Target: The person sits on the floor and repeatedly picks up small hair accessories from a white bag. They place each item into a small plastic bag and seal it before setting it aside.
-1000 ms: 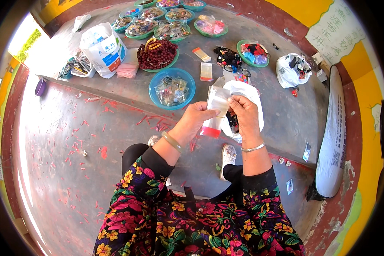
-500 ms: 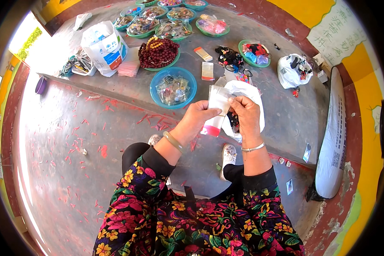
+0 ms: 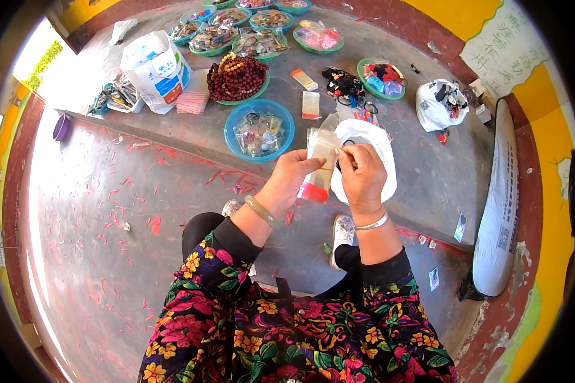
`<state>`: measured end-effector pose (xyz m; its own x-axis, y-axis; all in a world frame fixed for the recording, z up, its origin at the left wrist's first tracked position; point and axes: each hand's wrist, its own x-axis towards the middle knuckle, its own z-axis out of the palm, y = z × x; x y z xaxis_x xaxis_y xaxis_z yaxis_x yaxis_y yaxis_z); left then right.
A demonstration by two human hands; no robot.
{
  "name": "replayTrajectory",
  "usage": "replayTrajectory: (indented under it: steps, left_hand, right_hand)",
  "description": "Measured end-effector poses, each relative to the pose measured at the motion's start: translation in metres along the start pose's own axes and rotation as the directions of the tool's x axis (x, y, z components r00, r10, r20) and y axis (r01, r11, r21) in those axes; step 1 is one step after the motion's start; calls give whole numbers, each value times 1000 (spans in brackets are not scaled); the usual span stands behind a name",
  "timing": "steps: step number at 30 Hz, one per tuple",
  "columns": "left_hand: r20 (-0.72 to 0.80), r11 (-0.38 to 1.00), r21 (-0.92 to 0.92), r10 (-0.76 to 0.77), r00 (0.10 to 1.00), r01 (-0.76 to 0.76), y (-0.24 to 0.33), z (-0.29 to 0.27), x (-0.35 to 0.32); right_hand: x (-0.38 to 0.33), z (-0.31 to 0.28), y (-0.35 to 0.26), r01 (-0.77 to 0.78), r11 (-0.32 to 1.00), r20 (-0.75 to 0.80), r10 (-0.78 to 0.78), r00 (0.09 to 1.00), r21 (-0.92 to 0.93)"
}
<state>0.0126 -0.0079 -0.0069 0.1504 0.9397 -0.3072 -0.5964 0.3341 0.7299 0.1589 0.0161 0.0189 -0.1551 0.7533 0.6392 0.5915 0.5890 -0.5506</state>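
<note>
A thin stack of small clear plastic bags [image 3: 322, 173] with a red lower end is pinched between the thumb and fingers of my left hand [image 3: 289, 177]. My right hand [image 3: 364, 173] is closed, its thumb and fingertips gripping the upper right edge of a clear bag in that stack. The exact fingertip contact is partly hidden. Under and behind my right hand stands an open white bag [image 3: 383, 156] with dark contents mostly covered. Just beyond my left hand sits a blue basin [image 3: 227, 135] holding packaged small items [image 3: 259, 135].
Farther off are bowls of goods, dark red beads [image 3: 237, 80], black hair ties [image 3: 344, 86], two small packs [image 3: 311, 105] and a white shopping bag [image 3: 156, 70]. Another white bag [image 3: 431, 108] and a long wrapped roll [image 3: 498, 204] lie right. A raised step edge [image 3: 172, 145] crosses the floor.
My right hand has shifted slightly left and down, turning at the wrist, its fingers moving to the bag's edge. The stack has tilted and its top bag fans out a little.
</note>
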Motion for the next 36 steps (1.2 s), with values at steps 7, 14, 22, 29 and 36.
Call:
replayTrajectory:
  steps: [7, 14, 22, 29, 36]
  left_hand:
    - [48, 977, 213, 3, 999, -13, 2, 3, -2]
    - [239, 998, 58, 23, 971, -38, -3, 6, -3]
    - [239, 987, 150, 26, 971, -63, -1, 8, -4]
    - [267, 974, 215, 15, 964, -74, 1, 9, -5]
    - [283, 920, 374, 3, 959, -113, -1, 7, -2]
  right_hand:
    - [2, -3, 7, -454, 819, 289, 366, 885, 351]
    - [3, -7, 7, -497, 752, 288, 407, 867, 433]
    - [-2, -2, 9, -303, 886, 123, 277, 953, 351]
    - [2, -8, 3, -352, 877, 134, 326, 936, 327]
    - [5, -9, 11, -484, 798, 202, 440, 875, 359]
